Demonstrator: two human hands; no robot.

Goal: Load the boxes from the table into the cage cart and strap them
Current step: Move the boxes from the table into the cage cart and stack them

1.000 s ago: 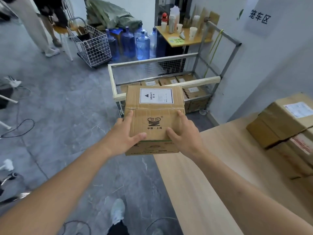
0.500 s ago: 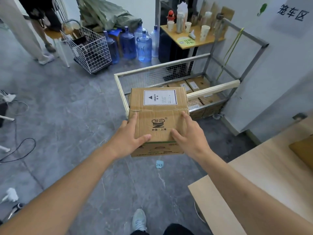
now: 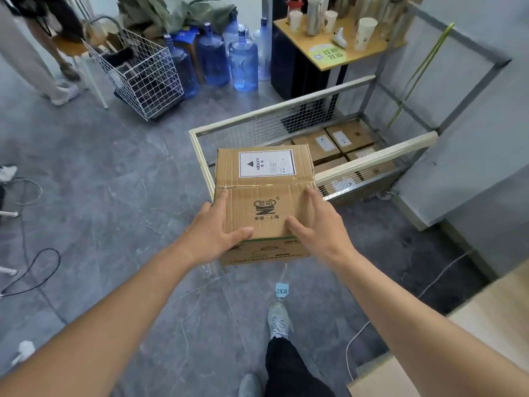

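A cardboard box (image 3: 264,202) with a white label on top is held in the air between both hands, above the grey floor (image 3: 114,196). The left hand (image 3: 213,234) is clamped on its left side, thumb laid across the top, and the right hand (image 3: 319,227) is clamped on its right side likewise. Just beyond the fingertips the cage cart (image 3: 372,163) is seen, with several boxes (image 3: 335,144) already laid flat inside. Farther off, beyond the left hand, blue water bottles (image 3: 243,64) and a wire basket (image 3: 143,73) are seen. A wooden table corner (image 3: 486,325) lies near the right forearm
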